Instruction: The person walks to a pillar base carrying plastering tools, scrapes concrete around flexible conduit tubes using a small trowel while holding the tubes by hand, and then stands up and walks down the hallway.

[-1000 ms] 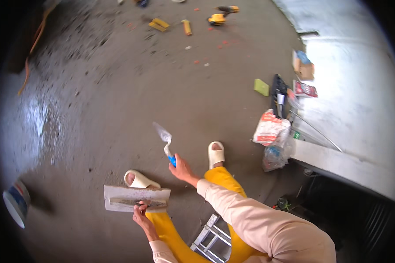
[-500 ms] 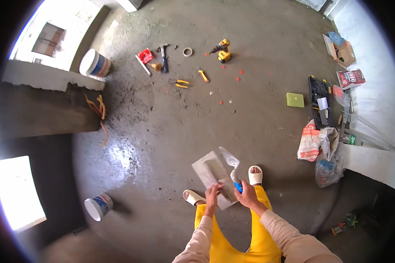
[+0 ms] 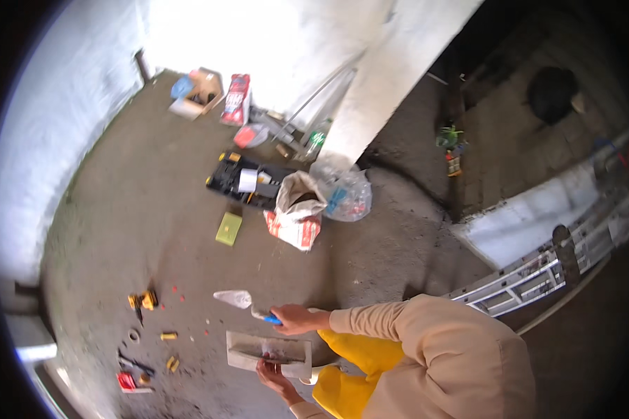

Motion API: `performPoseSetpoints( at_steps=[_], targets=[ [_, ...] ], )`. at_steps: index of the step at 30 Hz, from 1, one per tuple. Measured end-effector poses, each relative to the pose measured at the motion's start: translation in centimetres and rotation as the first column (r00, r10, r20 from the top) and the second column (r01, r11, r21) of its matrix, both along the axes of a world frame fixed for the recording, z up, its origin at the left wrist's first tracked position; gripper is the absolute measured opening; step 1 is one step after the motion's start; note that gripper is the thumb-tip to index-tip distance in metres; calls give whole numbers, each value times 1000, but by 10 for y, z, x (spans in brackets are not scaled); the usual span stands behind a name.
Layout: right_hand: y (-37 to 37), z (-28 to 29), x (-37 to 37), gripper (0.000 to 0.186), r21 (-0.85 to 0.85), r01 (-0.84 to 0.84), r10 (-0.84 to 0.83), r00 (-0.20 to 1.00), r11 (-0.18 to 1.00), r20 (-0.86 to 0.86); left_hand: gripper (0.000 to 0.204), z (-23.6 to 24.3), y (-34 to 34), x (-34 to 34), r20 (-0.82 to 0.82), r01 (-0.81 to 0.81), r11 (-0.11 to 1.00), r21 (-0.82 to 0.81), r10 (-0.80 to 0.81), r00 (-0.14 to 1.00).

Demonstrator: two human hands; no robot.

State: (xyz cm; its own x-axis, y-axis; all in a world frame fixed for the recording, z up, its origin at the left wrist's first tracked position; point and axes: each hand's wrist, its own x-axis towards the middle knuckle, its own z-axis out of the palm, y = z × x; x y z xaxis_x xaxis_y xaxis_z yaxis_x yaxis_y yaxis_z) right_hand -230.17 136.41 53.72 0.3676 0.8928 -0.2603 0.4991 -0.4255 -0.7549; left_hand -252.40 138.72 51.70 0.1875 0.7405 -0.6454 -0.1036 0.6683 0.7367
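Note:
My right hand [image 3: 297,319] is closed round the blue handle of a pointing trowel [image 3: 235,299], whose pale, mortar-smeared blade points left. My left hand [image 3: 272,376] grips a flat rectangular plastering trowel [image 3: 244,357] by the handle along its upper face. The two tools are apart, the pointing trowel a little beyond the plastering one. Below both hands lies the grey, damp-looking floor.
Ahead stand an open sack [image 3: 297,227], a clear plastic bag [image 3: 349,195], a black tool case [image 3: 223,174] and a green box [image 3: 228,228]. A yellow drill [image 3: 144,300] and hand tools lie left. A ladder [image 3: 517,283] lies right.
My view has swung to the right, bringing the sack and tool case ahead and the ladder into sight. Both trowels stay in my hands, now pointing left in the picture.

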Motion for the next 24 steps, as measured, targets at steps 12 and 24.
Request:
performPoseSetpoints(
  at_steps=[12,24],
  targets=[
    [10,144,-81,36,-109,-28,30,1000,994,9,47,112,42,-10,290,285,959,-2,-272,918],
    [30,190,-115,32,48,197,-201,973,979,113,36,202,124,-86,361,676,645,358,-763,537]
  ],
)
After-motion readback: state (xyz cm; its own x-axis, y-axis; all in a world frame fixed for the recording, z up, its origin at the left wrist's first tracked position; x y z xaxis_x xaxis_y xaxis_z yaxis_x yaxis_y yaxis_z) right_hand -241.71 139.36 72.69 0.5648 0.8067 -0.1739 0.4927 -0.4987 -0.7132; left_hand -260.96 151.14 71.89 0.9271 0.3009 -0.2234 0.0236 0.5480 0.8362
